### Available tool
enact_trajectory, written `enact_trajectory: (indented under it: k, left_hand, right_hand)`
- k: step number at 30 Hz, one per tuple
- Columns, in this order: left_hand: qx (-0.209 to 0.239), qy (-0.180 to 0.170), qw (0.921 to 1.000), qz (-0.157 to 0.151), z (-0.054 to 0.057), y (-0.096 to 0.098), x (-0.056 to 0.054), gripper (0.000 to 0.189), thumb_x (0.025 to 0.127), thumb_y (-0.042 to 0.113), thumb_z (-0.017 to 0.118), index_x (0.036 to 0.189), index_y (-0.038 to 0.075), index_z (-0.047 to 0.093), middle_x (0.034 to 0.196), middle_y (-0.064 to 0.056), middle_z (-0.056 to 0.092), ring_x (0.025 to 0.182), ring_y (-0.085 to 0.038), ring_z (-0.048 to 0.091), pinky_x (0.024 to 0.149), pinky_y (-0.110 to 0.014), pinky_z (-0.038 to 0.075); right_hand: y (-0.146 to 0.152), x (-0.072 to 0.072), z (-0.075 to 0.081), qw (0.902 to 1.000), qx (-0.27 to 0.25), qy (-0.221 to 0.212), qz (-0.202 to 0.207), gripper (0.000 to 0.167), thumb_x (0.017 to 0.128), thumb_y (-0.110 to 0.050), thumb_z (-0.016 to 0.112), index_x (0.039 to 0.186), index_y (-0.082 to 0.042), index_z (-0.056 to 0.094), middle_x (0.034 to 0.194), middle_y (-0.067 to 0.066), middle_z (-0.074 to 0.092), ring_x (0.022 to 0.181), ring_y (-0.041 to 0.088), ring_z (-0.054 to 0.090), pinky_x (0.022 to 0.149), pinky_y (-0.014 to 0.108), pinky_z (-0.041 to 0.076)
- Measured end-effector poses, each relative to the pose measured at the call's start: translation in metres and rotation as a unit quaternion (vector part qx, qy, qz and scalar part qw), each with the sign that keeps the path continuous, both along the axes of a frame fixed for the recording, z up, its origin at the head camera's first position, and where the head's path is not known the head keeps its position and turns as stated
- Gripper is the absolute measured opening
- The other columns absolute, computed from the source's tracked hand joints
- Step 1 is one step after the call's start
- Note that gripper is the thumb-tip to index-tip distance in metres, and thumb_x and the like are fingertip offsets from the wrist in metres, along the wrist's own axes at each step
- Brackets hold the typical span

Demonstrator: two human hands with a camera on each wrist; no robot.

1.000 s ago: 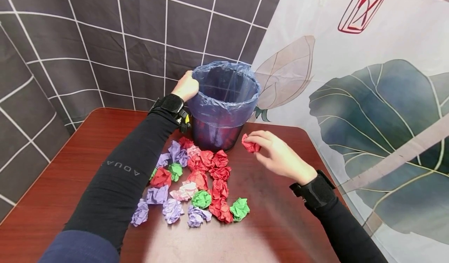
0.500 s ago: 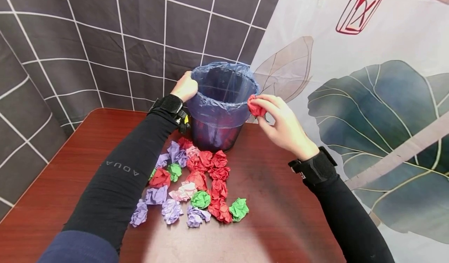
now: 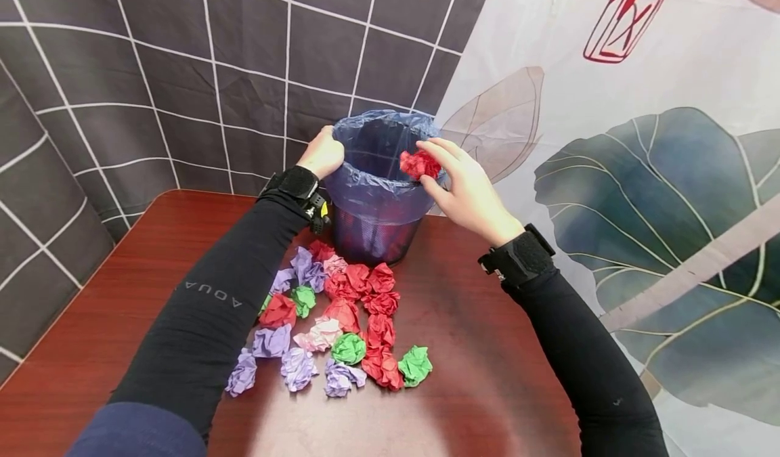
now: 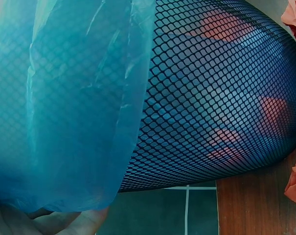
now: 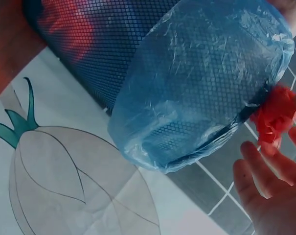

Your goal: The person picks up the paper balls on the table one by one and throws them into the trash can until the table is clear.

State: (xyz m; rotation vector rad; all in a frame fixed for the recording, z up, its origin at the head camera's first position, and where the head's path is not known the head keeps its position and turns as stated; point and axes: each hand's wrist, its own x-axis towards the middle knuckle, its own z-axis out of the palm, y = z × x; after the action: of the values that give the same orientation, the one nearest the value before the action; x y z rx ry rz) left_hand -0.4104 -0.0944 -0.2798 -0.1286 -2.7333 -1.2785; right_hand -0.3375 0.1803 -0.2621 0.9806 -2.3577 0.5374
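A black mesh wastebasket with a blue plastic liner stands at the back of the table. My left hand grips its rim at the left side; in the left wrist view only some fingers show beside the liner. Over the right part of the basket's opening, my right hand holds a crumpled red paper ball at its fingertips. The right wrist view has that red ball between thumb and fingers, close to the liner's edge. Coloured shapes show through the mesh.
In front of the basket lie several crumpled paper balls: red, purple, pink and green. They rest on a reddish-brown table. A dark gridded cloth and a white printed cloth hang behind.
My right hand has lifted the red paper ball from beside the basket, up and then left over its opening. My left hand stays on the rim.
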Motion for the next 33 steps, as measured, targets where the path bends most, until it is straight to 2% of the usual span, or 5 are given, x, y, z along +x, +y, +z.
enact_trajectory:
  k: [9,16,19,25,33]
  left_hand:
    - [-0.002,0.006,1.0,0.0,0.0,0.002,0.0,0.063,0.092,0.01,0.03,0.152,-0.006,0.031,0.155,-0.024,0.04,0.143,-0.037,0.04,0.119,-0.04,0.032]
    - [-0.003,0.007,1.0,-0.004,-0.001,0.004,0.0,0.061,0.092,0.01,0.029,0.151,-0.006,0.033,0.155,-0.023,0.041,0.143,-0.037,0.04,0.119,-0.04,0.032]
    - [-0.006,0.01,0.9999,-0.001,-0.002,0.003,-0.001,0.061,0.092,0.01,0.029,0.151,-0.007,0.033,0.154,-0.024,0.042,0.142,-0.037,0.041,0.119,-0.04,0.032]
    - [-0.005,0.012,0.9999,-0.002,-0.002,0.002,-0.001,0.062,0.091,0.01,0.029,0.151,-0.007,0.032,0.154,-0.024,0.042,0.142,-0.036,0.042,0.119,-0.039,0.032]
    - [-0.001,0.007,1.0,0.0,-0.002,-0.001,-0.004,0.061,0.092,0.01,0.029,0.151,-0.006,0.032,0.156,-0.023,0.04,0.144,-0.037,0.04,0.12,-0.04,0.031]
  right_hand:
    - [0.012,0.011,-0.009,0.9998,-0.006,0.005,-0.02,0.049,0.096,-0.018,0.065,0.144,-0.013,0.055,0.15,0.011,0.05,0.141,0.026,0.044,0.115,0.045,0.036]
    - [0.032,0.027,-0.037,0.9986,-0.035,0.037,-0.009,0.041,0.091,-0.007,0.065,0.132,-0.009,0.064,0.135,0.011,0.061,0.126,0.029,0.055,0.102,0.047,0.044]
    - [0.041,0.037,-0.052,0.9993,-0.021,0.032,0.002,0.035,0.091,-0.007,0.065,0.126,-0.008,0.067,0.126,0.01,0.065,0.12,0.028,0.057,0.102,0.045,0.044]
    - [0.057,0.058,-0.086,0.9967,0.069,-0.029,0.033,0.026,0.094,-0.014,0.065,0.12,-0.011,0.069,0.123,0.007,0.066,0.119,0.025,0.058,0.104,0.044,0.044]
    - [0.059,0.092,-0.127,0.976,0.15,-0.14,0.072,0.03,0.092,-0.029,0.071,0.12,-0.02,0.069,0.12,-0.006,0.065,0.113,0.012,0.061,0.099,0.037,0.05]
